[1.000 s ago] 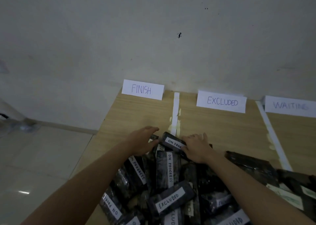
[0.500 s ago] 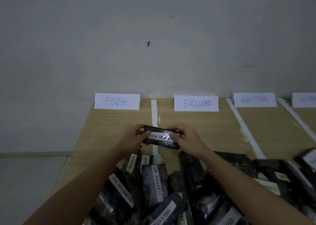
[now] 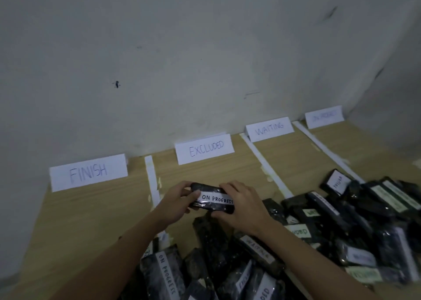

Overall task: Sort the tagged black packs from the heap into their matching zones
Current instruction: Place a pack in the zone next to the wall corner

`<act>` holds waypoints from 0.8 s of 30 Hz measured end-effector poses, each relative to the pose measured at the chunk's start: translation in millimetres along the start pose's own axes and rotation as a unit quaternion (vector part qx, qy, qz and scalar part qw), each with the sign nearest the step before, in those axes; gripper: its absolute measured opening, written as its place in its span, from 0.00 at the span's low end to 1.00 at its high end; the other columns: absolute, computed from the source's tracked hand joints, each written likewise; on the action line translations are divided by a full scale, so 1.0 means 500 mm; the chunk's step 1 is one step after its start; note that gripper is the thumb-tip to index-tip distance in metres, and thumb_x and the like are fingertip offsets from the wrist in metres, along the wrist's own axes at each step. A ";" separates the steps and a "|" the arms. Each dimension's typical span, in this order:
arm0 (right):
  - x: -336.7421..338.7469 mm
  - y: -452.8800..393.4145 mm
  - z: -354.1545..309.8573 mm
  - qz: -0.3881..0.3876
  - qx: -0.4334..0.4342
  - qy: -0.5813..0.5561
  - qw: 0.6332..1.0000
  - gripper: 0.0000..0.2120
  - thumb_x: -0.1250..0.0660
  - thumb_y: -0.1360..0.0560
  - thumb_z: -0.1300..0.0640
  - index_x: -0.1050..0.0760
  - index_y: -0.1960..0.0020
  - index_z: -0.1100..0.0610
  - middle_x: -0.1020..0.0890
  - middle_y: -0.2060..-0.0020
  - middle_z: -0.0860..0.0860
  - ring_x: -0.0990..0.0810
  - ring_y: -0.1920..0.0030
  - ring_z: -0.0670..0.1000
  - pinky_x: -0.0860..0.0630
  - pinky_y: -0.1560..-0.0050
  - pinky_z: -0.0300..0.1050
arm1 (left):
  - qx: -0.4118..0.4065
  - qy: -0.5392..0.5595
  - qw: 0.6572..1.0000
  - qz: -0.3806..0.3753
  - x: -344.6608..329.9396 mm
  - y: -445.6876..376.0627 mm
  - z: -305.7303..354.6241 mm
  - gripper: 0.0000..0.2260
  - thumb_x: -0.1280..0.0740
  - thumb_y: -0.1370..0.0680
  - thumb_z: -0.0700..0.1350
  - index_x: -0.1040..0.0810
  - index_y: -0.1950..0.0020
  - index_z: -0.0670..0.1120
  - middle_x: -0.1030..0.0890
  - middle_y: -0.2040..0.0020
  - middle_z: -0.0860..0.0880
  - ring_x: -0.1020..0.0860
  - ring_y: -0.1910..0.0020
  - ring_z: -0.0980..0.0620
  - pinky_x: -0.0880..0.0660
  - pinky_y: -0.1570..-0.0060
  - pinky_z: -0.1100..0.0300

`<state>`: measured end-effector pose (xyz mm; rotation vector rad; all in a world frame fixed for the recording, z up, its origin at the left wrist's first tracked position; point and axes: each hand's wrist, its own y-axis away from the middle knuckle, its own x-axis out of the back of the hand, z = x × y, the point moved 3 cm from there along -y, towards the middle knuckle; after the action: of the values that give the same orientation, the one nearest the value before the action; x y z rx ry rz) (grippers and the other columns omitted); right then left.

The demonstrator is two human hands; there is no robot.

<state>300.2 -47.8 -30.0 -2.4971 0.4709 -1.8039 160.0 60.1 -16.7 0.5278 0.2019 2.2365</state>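
Observation:
A black pack (image 3: 210,200) with a white tag reading ON PROGRESS is held above the wooden table (image 3: 79,220). My left hand (image 3: 176,203) grips its left end and my right hand (image 3: 242,205) grips its right end. A heap of tagged black packs (image 3: 307,236) spreads over the near and right side of the table. At the far edge stand paper zone signs: FINISH (image 3: 88,171), EXCLUDED (image 3: 205,149), WAITING (image 3: 269,129) and a blurred fourth sign (image 3: 324,117). The pack hangs over the near part of the EXCLUDED zone.
White tape strips (image 3: 152,181) divide the table into lanes; another strip (image 3: 266,167) runs between EXCLUDED and WAITING. A grey wall (image 3: 182,60) stands right behind the signs. The table's left edge drops to the floor (image 3: 13,242).
Both hands lifted the ON PROGRESS pack out of the heap and now hold it level by its ends. My head has turned right, bringing the WAITING and fourth signs into view.

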 end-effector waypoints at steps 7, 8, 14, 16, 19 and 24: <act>0.085 0.022 0.142 -0.006 -0.024 0.009 1.000 0.29 0.28 0.34 0.45 0.29 0.39 0.58 0.25 0.46 0.52 0.25 0.47 0.55 0.27 0.50 0.50 | -0.039 -0.018 0.999 -0.025 -0.141 -0.074 0.096 0.08 0.38 0.22 0.42 0.29 0.43 0.44 0.20 0.55 0.46 0.23 0.68 0.57 0.31 0.72 0.71; 0.100 0.022 0.166 -0.007 -0.025 0.006 1.000 0.30 0.27 0.34 0.46 0.30 0.37 0.57 0.25 0.45 0.52 0.26 0.47 0.55 0.27 0.50 0.50 | -0.046 -0.025 0.998 -0.022 -0.166 -0.089 0.114 0.09 0.38 0.21 0.42 0.29 0.42 0.44 0.20 0.54 0.45 0.23 0.66 0.55 0.31 0.72 0.72; 0.164 0.020 0.391 -0.028 -0.027 0.018 0.999 0.27 0.29 0.36 0.47 0.27 0.40 0.56 0.23 0.48 0.53 0.25 0.50 0.56 0.26 0.54 0.50 | -0.050 -0.081 0.996 -0.004 -0.338 -0.199 0.209 0.15 0.38 0.21 0.44 0.31 0.36 0.42 0.22 0.51 0.46 0.23 0.61 0.53 0.31 0.68 0.71; 0.182 0.015 0.494 -0.036 -0.040 0.031 0.998 0.27 0.30 0.36 0.49 0.27 0.40 0.58 0.22 0.48 0.54 0.26 0.49 0.58 0.26 0.53 0.52 | -0.052 -0.125 0.991 -0.005 -0.398 -0.246 0.235 0.19 0.38 0.21 0.47 0.35 0.32 0.44 0.24 0.48 0.49 0.24 0.53 0.51 0.30 0.58 0.64; 0.220 -0.006 0.652 -0.043 -0.062 0.060 0.995 0.29 0.29 0.33 0.52 0.30 0.35 0.60 0.24 0.42 0.57 0.28 0.43 0.60 0.27 0.46 0.55 | -0.060 -0.175 0.982 -0.023 -0.487 -0.316 0.270 0.22 0.39 0.21 0.48 0.39 0.29 0.44 0.26 0.40 0.46 0.26 0.45 0.50 0.29 0.48 0.59; 0.261 -0.073 0.876 -0.099 -0.135 0.127 0.978 0.29 0.34 0.27 0.56 0.39 0.29 0.57 0.31 0.35 0.56 0.35 0.36 0.58 0.30 0.42 0.53 | -0.093 -0.282 0.954 -0.049 -0.617 -0.423 0.306 0.23 0.40 0.21 0.49 0.40 0.28 0.45 0.31 0.32 0.47 0.31 0.34 0.50 0.34 0.37 0.57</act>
<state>753.4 -114.0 -46.7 -2.5731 0.5264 -2.2956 551.5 -36.8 -39.2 0.9986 -0.2694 1.8950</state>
